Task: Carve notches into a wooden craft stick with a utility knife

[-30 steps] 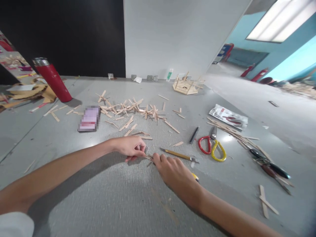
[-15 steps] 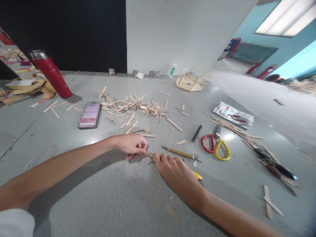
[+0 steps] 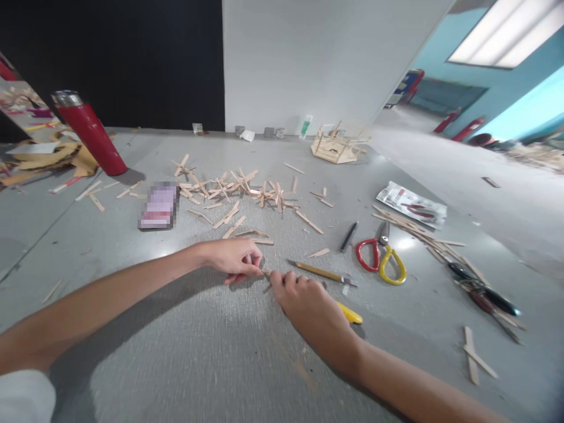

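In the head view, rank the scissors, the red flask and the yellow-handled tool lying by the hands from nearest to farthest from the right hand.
1. Yellow-handled tool: on the floor just beyond the right hand, almost at its knuckles.
2. Scissors: farther to the right, red and yellow handles.
3. Red flask: far off at the back left, standing upright.

The scene is brightly and evenly lit by a ceiling light panel (image 3: 506,32) at the upper right, which is blown out. Soft shadows are cast under both forearms. Strong wide-angle bending is seen at the edges, and the corners are blurred.
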Action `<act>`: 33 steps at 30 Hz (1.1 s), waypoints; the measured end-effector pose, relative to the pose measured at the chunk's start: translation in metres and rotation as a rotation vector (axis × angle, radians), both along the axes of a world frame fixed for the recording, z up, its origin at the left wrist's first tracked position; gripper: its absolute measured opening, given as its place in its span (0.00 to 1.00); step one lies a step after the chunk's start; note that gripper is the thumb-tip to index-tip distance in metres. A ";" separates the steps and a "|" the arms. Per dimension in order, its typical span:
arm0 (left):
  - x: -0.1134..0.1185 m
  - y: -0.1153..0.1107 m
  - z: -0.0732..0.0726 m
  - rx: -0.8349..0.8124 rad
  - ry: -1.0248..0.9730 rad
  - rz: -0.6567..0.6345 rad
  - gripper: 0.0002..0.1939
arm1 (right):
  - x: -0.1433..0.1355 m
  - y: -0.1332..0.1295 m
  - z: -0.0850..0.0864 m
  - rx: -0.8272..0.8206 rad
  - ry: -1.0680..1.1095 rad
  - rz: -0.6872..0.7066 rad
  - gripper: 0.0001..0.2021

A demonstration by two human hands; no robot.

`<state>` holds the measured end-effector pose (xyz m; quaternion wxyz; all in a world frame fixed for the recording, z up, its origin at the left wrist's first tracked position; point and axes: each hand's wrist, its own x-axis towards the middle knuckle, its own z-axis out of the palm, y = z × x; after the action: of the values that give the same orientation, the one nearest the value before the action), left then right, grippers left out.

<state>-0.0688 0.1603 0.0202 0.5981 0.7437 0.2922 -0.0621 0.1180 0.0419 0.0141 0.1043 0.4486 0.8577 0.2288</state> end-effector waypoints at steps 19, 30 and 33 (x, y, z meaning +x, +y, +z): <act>0.011 -0.068 0.031 1.583 -0.395 0.200 0.06 | 0.040 0.002 0.027 -0.163 1.517 -0.062 0.14; 0.016 -0.099 0.042 1.127 -0.465 0.334 0.08 | 0.037 -0.016 0.035 -0.244 1.810 0.023 0.04; 0.018 -0.100 0.054 0.786 -0.412 0.296 0.12 | 0.039 -0.018 0.035 -0.212 1.701 0.080 0.04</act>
<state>-0.0505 0.0606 0.0744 0.3189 0.8609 0.2718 0.2885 0.1574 0.0244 0.0493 -0.5413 0.4248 0.6762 -0.2631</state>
